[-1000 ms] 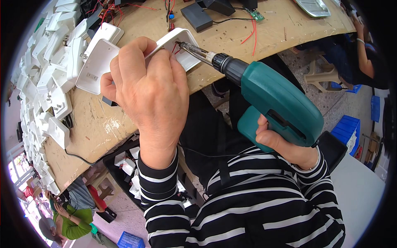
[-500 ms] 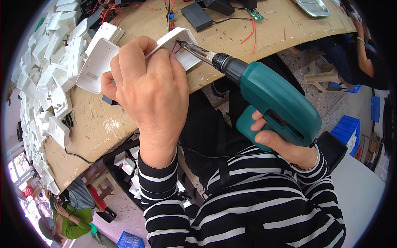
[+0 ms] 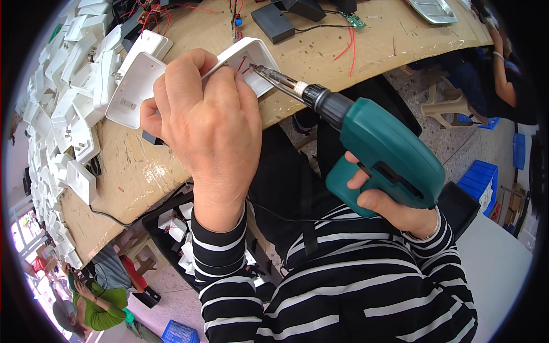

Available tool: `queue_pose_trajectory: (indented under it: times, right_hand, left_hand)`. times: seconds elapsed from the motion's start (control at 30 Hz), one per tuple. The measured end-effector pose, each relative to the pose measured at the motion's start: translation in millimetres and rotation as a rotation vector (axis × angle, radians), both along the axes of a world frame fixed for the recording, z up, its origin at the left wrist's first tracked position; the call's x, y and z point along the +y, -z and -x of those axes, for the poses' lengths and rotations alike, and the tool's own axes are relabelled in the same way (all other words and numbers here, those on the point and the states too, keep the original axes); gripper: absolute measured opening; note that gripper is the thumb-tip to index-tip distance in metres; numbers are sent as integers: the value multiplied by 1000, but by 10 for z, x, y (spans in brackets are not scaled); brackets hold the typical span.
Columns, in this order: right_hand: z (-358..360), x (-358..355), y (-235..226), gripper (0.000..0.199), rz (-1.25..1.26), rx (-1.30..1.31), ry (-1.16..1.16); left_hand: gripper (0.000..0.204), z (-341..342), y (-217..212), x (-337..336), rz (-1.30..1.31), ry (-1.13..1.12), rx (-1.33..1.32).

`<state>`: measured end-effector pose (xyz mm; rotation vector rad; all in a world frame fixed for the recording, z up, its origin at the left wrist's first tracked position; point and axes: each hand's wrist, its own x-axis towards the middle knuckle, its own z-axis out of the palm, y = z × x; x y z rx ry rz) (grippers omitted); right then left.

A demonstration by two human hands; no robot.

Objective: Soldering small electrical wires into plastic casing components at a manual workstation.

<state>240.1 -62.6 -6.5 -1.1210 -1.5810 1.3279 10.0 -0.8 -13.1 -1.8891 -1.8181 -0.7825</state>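
Observation:
My left hand (image 3: 209, 126) is closed round a white plastic housing (image 3: 264, 54) above the table edge. Thin red wires (image 3: 247, 70) show inside its open hollow. Beside the thumb and fingers is another white shell (image 3: 128, 100) with small slots; whether it joins the first is hidden. My right hand (image 3: 392, 208) grips a green soldering gun (image 3: 394, 151) by its handle. The gun's dark, narrow tip (image 3: 264, 73), with a thin tube alongside, points left at the housing's opening, a little apart from the wires.
A large heap of white plastic shells (image 3: 74, 108) covers the table's left side. Black boxes (image 3: 273, 24), a green circuit board (image 3: 353, 22) and a metal tray (image 3: 434, 10) lie at the back. Below is a black bin (image 3: 157, 228) of white parts. Other people (image 3: 100, 306) sit nearby.
The soldering gun has drawn back slightly to the right and down, so its tip has come away from the red wires. My left hand and the housing have hardly moved.

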Motion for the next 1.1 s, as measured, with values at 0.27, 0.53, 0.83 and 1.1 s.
queue_pose_trajectory:
  times: [0.27, 0.53, 0.83, 1.1]
  right_hand:
    - [-226, -23, -70, 39, 111, 94, -104]
    - [-293, -12, -68, 76, 93, 128, -136]
    - [-364, 3, 52, 75, 102, 527, -45]
    - [-359, 18, 70, 74, 92, 548, -66]
  left_hand:
    - [5, 4, 4, 4, -7, -2, 8]
    - [28, 184, 21, -85, -139, 226, -86]
    - [55, 285, -53, -153, 222, 144, -285]
    - [56, 1160, -481, -903, -143, 180, -1356]
